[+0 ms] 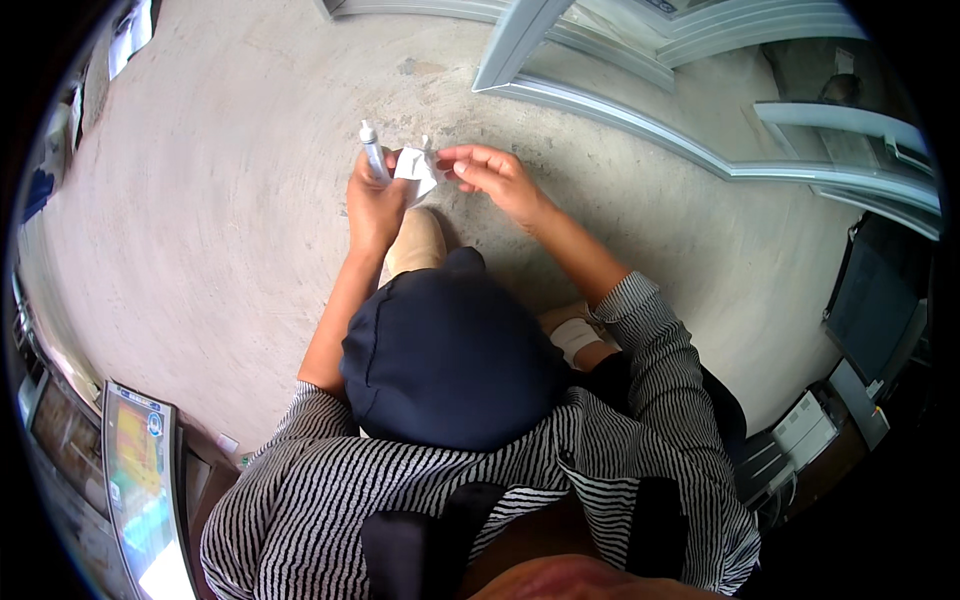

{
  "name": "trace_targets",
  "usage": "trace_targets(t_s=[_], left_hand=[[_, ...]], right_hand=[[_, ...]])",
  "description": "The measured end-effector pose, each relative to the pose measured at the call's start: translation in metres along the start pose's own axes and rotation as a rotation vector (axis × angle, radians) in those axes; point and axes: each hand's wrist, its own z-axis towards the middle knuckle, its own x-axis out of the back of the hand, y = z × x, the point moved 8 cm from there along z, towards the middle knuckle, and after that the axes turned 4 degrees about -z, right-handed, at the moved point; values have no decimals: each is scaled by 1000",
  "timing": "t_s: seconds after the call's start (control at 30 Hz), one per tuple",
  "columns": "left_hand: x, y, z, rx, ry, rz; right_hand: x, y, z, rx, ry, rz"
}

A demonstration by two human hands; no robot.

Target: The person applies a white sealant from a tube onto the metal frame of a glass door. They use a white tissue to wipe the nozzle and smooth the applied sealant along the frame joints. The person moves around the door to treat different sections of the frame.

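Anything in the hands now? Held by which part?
Left hand holds a clear tube by its near end and white paper at its left side. Right hand is by the paper's right edge; whether it grips can't be told.

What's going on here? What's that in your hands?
My left hand holds a slim, whitish, plastic-looking tube with a narrow tip, plus a crumpled white paper-like piece. My right hand, fingers bent, is beside that piece; whether it touches is unclear. Both are above the grey concrete floor.
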Motion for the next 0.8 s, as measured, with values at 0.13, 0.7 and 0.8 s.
trace_targets(t_s=[0.13, 0.7, 0.8], left_hand=[[26, 2, 10, -78, 154, 203], [47, 21, 15, -232, 276, 267], [47, 19, 16, -250, 265, 263]], right_hand=[[44, 36, 13, -149, 382, 169], [88, 70, 59, -25, 729, 837], [89, 67, 60, -41, 720, 833]])
